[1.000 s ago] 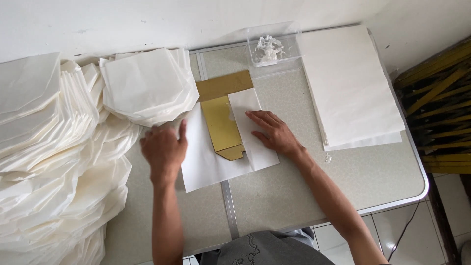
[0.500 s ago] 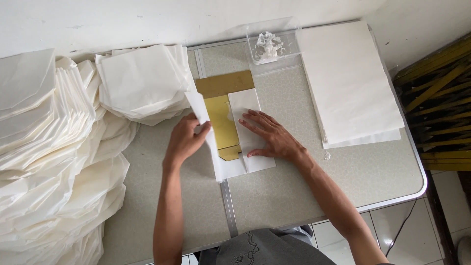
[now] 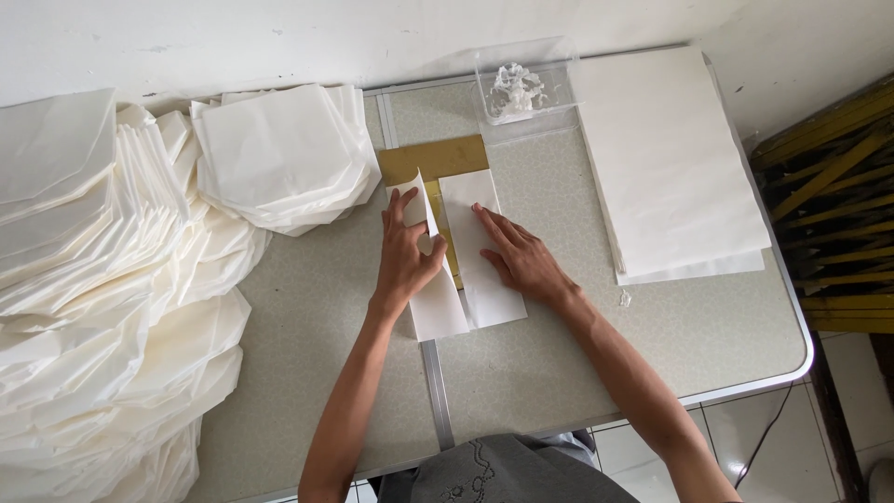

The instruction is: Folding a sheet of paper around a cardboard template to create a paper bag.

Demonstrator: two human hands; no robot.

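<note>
Since earlier, left hand point(image 3: 408, 259) pinching, has folded the white paper sheet point(image 3: 480, 251) rightward; right hand point(image 3: 520, 258) presses flat; its long axis runs 12-to-6 over the gold T-shaped card template point(image 3: 434, 160).

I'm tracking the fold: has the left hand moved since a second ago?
Yes. The left hand has moved rightward, from the sheet's left edge onto the gold template, folding the white sheet over it.

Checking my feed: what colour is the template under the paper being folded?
Gold, seen in the head view: template.
</note>
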